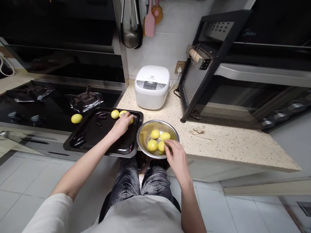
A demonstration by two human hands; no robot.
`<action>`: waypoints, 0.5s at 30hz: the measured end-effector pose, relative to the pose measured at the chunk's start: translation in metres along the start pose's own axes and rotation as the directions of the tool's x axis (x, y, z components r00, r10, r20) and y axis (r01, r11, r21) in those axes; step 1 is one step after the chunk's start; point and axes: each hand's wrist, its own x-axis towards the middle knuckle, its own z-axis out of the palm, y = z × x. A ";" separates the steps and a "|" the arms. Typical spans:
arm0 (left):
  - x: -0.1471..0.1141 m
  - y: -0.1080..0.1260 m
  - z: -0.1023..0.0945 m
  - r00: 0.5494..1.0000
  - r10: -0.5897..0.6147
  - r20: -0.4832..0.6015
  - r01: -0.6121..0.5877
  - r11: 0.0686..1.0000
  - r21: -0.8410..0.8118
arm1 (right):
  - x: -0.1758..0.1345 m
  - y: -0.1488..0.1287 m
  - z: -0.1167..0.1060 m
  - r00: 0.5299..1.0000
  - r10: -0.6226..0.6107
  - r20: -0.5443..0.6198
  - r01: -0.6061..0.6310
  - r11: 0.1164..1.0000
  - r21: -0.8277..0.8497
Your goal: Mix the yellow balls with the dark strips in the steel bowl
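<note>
My left hand (pixel 120 125) reaches over the far right part of a black baking tray (pixel 104 131), its fingers closed over a yellow lemon partly hidden beneath them. Beside those fingers, two more lemons (pixel 115 114) lie along the tray's far edge. My right hand (pixel 177 159) is at the right side of a steel bowl (pixel 138 142), thumb and fingers around a lemon (pixel 161 146). Three other lemons (pixel 155 134) rest in the bowl. One lemon (pixel 76 118) sits left of the tray, on the black cooktop (pixel 52 115).
A white rice cooker (pixel 151 88) stands behind the bowl on the speckled counter (pixel 225 144). To the right, a black rack (pixel 195 80) holds an oven (pixel 237 99). Utensils, including a ladle (pixel 130 38) and a pink spatula (pixel 149 23), hang on the wall.
</note>
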 end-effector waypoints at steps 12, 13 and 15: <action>-0.029 0.090 -0.026 0.966 0.243 0.092 -0.214 0.943 -0.254 | -0.001 -0.002 0.001 1.000 -0.015 0.006 0.015 1.000 -0.004; -0.030 0.091 -0.023 0.961 0.248 0.124 -0.220 0.954 -0.205 | -0.001 -0.002 0.001 1.000 -0.016 0.008 0.016 1.000 -0.007; -0.030 0.089 -0.017 0.958 0.246 0.148 -0.226 0.964 -0.139 | 0.000 -0.003 0.001 1.000 -0.017 0.015 0.017 1.000 -0.015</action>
